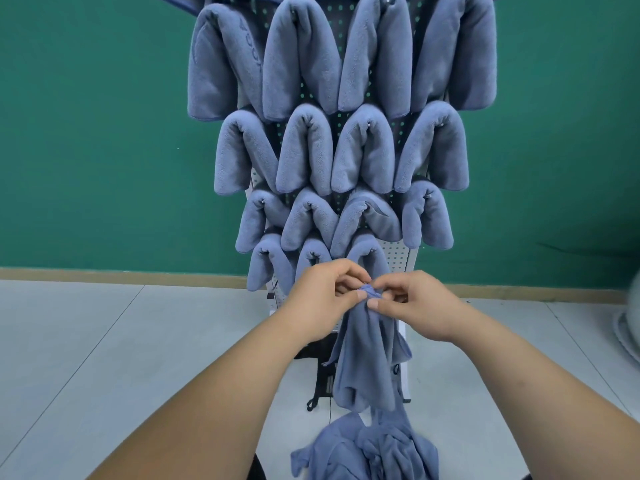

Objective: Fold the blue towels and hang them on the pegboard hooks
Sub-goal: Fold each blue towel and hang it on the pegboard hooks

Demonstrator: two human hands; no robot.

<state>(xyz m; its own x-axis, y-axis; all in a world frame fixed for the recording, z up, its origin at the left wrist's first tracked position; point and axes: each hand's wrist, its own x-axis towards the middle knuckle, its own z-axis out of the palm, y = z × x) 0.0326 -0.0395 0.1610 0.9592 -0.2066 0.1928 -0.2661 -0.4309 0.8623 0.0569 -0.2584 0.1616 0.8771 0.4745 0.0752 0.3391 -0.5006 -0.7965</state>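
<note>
Backed by a green wall (86, 133) and a pale skirting strip (121, 273), with light floor tiles (86, 341) spreading out to either side of both forearms. Straight beyond the hands, a white pegboard (398, 258), almost wholly hidden under rows of folded blue towels (304, 150) draped over hooks, the lowest row just behind the knuckles and partly blocked by them. Far out past the right hand, at the picture's edge, a blurred white rounded object (628, 327), too indistinct to identify. Below the hands, dark straps (322, 386) dangling at the foot of the board, partly covered by cloth. Left hand (322, 299) and right hand (419, 306) brought close together in front of the board's lower part, thumb and curled fingers of each pinching the bunched top edge of one loose blue towel (367, 358). Hanging straight down from that shared pinch, between the two wrists, unfolded and creased. Lower still, between the forearms and nearer the camera, a crumpled heap of more blue towels (374, 448), whatever supports it out of sight.
</note>
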